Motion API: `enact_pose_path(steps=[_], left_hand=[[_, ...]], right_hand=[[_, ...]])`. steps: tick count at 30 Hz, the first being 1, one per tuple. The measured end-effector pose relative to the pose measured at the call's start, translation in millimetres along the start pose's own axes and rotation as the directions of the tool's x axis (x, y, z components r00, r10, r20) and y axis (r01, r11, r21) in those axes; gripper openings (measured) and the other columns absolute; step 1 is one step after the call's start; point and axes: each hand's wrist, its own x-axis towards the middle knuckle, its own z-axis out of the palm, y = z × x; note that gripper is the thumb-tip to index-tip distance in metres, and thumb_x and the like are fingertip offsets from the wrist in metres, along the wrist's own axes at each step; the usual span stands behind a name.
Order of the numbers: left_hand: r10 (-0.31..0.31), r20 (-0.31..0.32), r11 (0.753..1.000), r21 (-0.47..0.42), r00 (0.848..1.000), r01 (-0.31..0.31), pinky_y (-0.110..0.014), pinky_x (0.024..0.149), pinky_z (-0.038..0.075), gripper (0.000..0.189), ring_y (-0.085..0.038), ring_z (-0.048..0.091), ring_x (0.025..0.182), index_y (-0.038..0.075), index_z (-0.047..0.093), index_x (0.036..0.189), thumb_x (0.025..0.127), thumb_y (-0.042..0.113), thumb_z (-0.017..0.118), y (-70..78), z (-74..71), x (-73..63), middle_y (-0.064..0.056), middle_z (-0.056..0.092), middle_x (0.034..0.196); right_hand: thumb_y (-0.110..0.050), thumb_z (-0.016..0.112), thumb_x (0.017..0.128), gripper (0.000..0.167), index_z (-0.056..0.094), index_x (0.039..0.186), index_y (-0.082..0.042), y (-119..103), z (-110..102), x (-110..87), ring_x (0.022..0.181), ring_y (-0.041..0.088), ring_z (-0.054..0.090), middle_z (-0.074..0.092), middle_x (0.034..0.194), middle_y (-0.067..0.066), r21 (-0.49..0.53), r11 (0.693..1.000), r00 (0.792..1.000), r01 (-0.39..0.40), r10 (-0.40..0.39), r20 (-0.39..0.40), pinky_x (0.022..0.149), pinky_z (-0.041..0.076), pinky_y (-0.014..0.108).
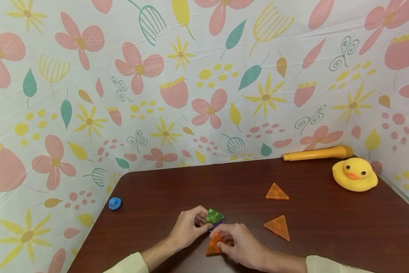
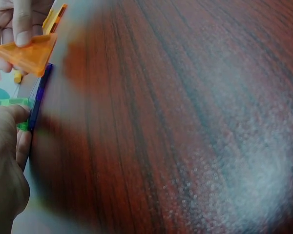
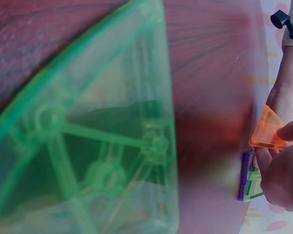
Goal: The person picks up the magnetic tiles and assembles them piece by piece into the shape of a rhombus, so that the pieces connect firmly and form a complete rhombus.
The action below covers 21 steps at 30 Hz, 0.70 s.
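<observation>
In the head view my left hand pinches a green see-through triangular tile by its left side. Against the green one stands a purple tile, seen edge-on in the left wrist view. Just to the right, my right hand holds an orange triangular tile between thumb and fingers. That orange tile is close beside the purple one and partly covers it in the head view. Another green see-through tile, large and close to the camera, fills the left of the right wrist view.
Two more orange triangular tiles lie on the brown table, one farther back and one nearer. A yellow toy duck and a yellow toy microphone are at the back right. A small blue duck sits at the left edge.
</observation>
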Motion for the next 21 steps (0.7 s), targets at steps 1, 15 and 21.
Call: enact_pose_path(steps=[1, 15, 21], left_hand=[[-0.003, 0.002, 1.0, -0.001, 1.0, 0.003, -0.023, 0.074, 0.061, 0.022, -0.004, 0.07, 0.083, 0.016, 0.071, 0.103, 0.091, 0.006, 0.086, 0.0, 0.0, 0.0, 0.006, 0.072, 0.093], [0.007, -0.019, 1.0, 0.018, 1.0, -0.007, -0.023, 0.073, 0.061, 0.022, -0.004, 0.07, 0.082, 0.017, 0.071, 0.101, 0.09, 0.005, 0.086, 0.4, 0.1, 0.6, 0.006, 0.072, 0.092], [0.012, -0.028, 1.0, 0.012, 1.0, -0.012, -0.023, 0.072, 0.061, 0.022, -0.005, 0.069, 0.081, 0.015, 0.071, 0.1, 0.089, 0.003, 0.086, -0.5, 0.5, 0.0, 0.005, 0.072, 0.091]], right_hand=[[0.005, 0.072, 0.097, 0.021, 0.075, 0.114, -0.007, -0.2, -0.4, 0.5, 0.097, 0.016, 0.076, 0.077, 0.107, 0.002, -0.005, 1.0, 1.0, -0.001, 0.001, -0.009, 0.082, 0.06, 0.025], [-0.001, 0.075, 0.097, 0.025, 0.078, 0.122, -0.005, -5.0, -6.9, 5.1, 0.101, 0.028, 0.078, 0.078, 0.116, 0.012, -0.16, 0.987, 0.985, -0.026, -0.001, -0.171, 0.081, 0.063, 0.035], [0.0, 0.076, 0.097, 0.022, 0.079, 0.119, -0.003, -4.7, -7.0, 6.7, 0.097, 0.027, 0.078, 0.079, 0.112, 0.012, -0.194, 0.98, 0.977, -0.037, -0.005, -0.212, 0.079, 0.063, 0.032]])
